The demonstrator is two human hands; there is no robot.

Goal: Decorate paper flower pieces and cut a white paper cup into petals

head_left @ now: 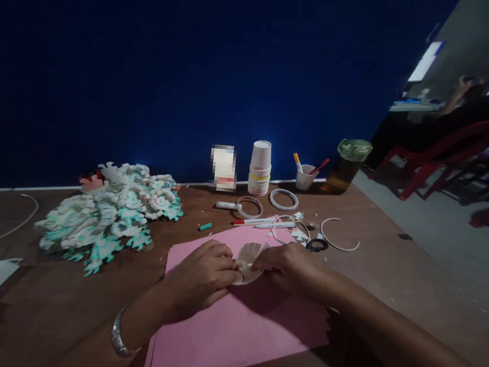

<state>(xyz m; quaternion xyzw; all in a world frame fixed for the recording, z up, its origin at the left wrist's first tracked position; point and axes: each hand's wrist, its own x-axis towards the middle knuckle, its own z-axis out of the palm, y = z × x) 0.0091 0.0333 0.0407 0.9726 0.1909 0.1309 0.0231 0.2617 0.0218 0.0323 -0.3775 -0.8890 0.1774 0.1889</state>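
Between my two hands is a white paper cup [250, 254] with its side cut into flaps, held just over a stack of pink paper sheets [230, 332]. My left hand [207, 272] is closed on the cup's left side, fingertips at its inner edge. From the right, my right hand [288, 267] grips the flaps, its fingers bent down into the cup. The fingertips of both hands partly cover it. Just beyond the paper lie a red-and-white pen [249, 221], a white marker [277, 225] and black-handled scissors [317, 245].
A heap of cut white-and-green paper pieces [125, 209] lies at left. Along the blue wall stand stacked paper cups [260, 168], a cup of pens [305, 179] and a dark jar [348, 164]. Tape rolls [284, 199] lie before them. A person [471, 116] sits at far right.
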